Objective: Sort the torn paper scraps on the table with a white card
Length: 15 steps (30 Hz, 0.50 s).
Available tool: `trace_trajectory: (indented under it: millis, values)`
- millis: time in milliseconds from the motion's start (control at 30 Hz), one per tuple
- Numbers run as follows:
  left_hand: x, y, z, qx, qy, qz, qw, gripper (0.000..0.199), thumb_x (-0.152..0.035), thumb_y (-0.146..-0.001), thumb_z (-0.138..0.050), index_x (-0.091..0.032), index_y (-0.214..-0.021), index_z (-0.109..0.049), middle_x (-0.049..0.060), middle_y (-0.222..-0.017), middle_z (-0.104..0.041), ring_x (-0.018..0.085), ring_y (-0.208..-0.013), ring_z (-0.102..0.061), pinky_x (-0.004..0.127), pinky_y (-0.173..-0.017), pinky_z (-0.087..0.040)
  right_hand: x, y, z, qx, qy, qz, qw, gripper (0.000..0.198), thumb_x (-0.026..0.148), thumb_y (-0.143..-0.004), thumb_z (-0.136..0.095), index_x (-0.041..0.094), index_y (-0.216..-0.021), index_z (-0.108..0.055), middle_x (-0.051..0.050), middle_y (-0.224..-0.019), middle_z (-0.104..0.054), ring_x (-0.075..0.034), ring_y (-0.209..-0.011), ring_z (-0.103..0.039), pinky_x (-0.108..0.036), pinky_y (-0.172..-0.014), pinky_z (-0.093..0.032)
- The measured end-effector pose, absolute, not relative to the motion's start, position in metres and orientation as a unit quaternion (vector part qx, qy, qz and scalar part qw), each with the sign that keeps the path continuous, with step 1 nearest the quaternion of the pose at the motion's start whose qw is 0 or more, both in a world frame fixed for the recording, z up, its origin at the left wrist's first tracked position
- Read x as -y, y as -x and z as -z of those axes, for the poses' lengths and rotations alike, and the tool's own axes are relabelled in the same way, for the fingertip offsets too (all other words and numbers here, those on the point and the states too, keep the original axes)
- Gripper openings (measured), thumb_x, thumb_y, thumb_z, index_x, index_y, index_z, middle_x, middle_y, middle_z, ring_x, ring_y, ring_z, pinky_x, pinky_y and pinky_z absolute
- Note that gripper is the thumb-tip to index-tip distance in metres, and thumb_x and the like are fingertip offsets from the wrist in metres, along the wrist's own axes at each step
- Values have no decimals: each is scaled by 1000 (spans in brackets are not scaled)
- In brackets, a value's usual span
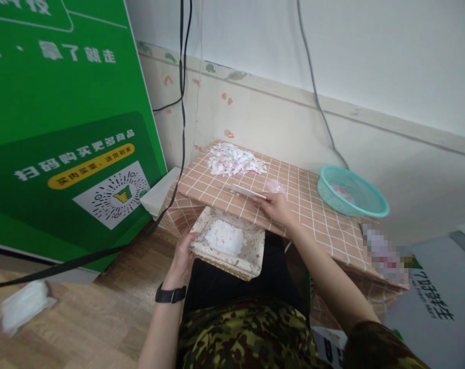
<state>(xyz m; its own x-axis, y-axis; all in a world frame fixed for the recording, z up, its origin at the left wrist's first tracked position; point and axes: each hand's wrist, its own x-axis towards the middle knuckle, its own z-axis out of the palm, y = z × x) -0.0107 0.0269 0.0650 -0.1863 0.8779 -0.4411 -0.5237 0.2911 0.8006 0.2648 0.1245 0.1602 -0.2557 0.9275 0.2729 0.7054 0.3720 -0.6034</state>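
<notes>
My left hand [183,252] grips the left rim of a cloth-lined basket [257,251], its fingers wrapped over the edge. White scraps [225,237] lie in the bottom of this basket, just below the table's front edge. My right hand [277,208] is closed on a flat white card-like piece [248,191], held nearly level over the tabletop. Beyond the card, a heap of white paper-like scraps [234,160] with some pink among them covers the table's far left corner. Close behind my right hand is a small pinkish translucent item [275,185], which I cannot identify.
A checked brown cloth covers the table [305,225]. At its right end stands a turquoise mesh basket [351,197] with pinkish bits inside. Dark cables [183,102] hang at the left before a green panel [63,102]. A grey box [443,287] stands at right.
</notes>
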Motion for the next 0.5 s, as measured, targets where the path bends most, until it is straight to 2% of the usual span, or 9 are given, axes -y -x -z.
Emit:
trace_trajectory:
  millis: [100, 233, 367, 500]
  values:
    - [-30, 13, -62, -527, -185, -565, 608, 28, -34, -65, -71, -16, -86, -71, 2, -67, -70, 20, -62, -62, 24, -46, -39, -104, -264, -163, 778, 505, -215, 306, 38, 47, -91, -50, 21, -105, -76, -8, -96, -75, -24, -77, -66, -34, -71, -48]
    - [-32, 15, -56, -524, -188, -561, 612, 29, -38, -68, -69, -17, -88, -70, 3, -71, -71, 21, -65, -62, 25, -46, -38, -76, -263, -164, 786, 476, -247, 307, 35, 45, -91, -52, 25, -110, -74, -7, -105, -74, -25, -85, -68, -35, -75, -50]
    - [-33, 14, -55, -520, -187, -559, 618, 32, -39, -68, -69, -16, -90, -70, 3, -75, -72, 20, -66, -63, 24, -47, -39, -66, -266, -164, 767, 498, -275, 297, 38, 52, -89, -53, 24, -100, -76, -4, -82, -74, -20, -67, -62, -30, -59, -44]
    - [-31, 14, -56, -528, -184, -558, 613, 36, -39, -66, -70, -16, -93, -70, 2, -77, -73, 21, -67, -65, 24, -49, -41, -88, -275, -159, 737, 547, -211, 335, 44, 55, -88, -52, 18, -76, -72, -2, -61, -59, -15, -56, -48, -27, -52, -33]
